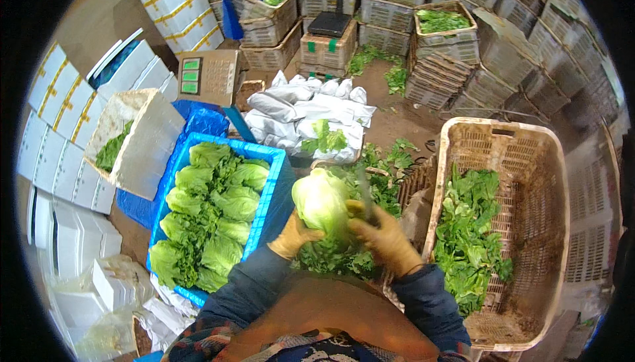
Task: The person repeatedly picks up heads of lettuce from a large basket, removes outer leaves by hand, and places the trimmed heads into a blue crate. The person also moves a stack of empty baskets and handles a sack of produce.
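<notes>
My left hand (pixel 295 235), in a tan glove, cradles a pale green head of leafy lettuce (pixel 321 198) from its lower left side. On the other side, my gloved right hand (pixel 384 238) grips what looks like a knife (pixel 366 191), its blade blurred and pointing up. The right fingers are close against the lettuce; whether they touch it is unclear. Loose green leaves (pixel 337 258) lie beneath both hands. To the left, a crate lined with blue plastic (pixel 280 178) holds lettuce heads (pixel 238 202) in two rows.
A large dirty plastic crate (pixel 538 238) with loose leaves (pixel 469 233) stands at right. Ahead are white wrapped bundles (pixel 317 109) and a scale display (pixel 208 76) on a post. White foam boxes (pixel 74 163) stack at left; crates (pixel 394 17) line the back.
</notes>
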The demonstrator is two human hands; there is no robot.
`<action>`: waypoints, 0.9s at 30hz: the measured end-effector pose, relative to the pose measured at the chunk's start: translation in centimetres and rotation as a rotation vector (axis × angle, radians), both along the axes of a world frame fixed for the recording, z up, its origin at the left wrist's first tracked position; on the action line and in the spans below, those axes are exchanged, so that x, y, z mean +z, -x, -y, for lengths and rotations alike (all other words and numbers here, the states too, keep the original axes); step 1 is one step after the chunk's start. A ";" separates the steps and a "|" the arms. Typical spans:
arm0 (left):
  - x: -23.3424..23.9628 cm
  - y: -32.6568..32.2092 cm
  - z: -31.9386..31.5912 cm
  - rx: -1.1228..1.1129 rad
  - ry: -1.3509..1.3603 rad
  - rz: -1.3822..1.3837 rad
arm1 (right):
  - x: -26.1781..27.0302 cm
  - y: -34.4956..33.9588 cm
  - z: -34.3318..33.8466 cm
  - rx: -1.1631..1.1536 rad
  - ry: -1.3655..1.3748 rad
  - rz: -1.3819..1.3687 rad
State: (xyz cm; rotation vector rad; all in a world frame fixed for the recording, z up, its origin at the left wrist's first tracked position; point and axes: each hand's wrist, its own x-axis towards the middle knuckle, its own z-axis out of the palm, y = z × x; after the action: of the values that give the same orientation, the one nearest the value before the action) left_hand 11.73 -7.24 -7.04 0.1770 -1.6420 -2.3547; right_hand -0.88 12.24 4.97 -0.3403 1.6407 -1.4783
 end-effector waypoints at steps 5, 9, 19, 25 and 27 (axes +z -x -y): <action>1.9 -2.2 3.4 -0.196 -0.026 0.103 | 2.5 2.6 1.9 0.071 0.115 -0.823; 3.0 -2.0 2.2 -0.435 -0.019 0.200 | 1.1 1.9 4.9 0.151 0.094 -1.189; 2.1 -1.0 2.0 -0.462 0.201 0.160 | -3.2 9.7 -1.2 -0.458 -0.163 -0.818; 11.8 2.9 -0.4 0.194 0.694 0.181 | -8.4 2.7 -2.0 -0.136 0.245 -0.286; 13.2 2.8 -0.5 0.101 0.895 0.254 | -9.0 1.9 -0.4 -0.291 0.211 -0.137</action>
State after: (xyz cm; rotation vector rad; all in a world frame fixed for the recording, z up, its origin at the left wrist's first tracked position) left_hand 8.93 -6.77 6.17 0.3644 -2.5449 -1.3663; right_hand -2.83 12.63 -4.04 -0.3356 1.6991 -1.8907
